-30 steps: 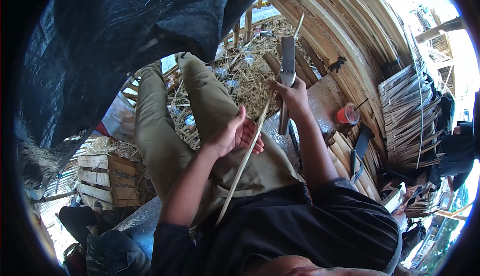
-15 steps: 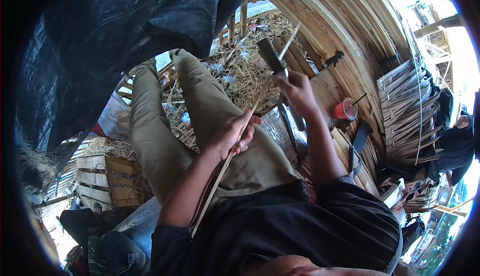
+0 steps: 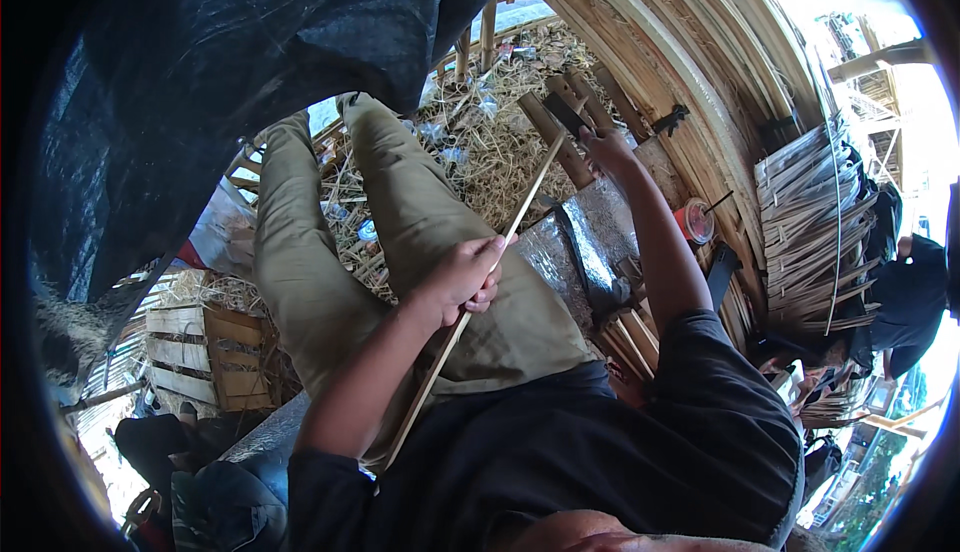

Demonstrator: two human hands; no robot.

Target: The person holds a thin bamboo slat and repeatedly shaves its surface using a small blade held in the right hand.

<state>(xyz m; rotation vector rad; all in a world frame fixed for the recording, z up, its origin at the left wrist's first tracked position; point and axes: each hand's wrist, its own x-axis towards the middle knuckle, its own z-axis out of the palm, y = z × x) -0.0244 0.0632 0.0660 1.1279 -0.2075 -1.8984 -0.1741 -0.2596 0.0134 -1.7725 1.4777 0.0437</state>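
The pale strip is now gripped by the left hand, open a second ago; the broad knife has been moved outward and tilted leftward by the right hand.

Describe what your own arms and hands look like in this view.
The left hand and right hand look ungloved, with no watch visible. Plain black short fabric sleeves, part of a black fabric shirt, leave both forearms bare.

Daylight glares right of the straw-covered floor.
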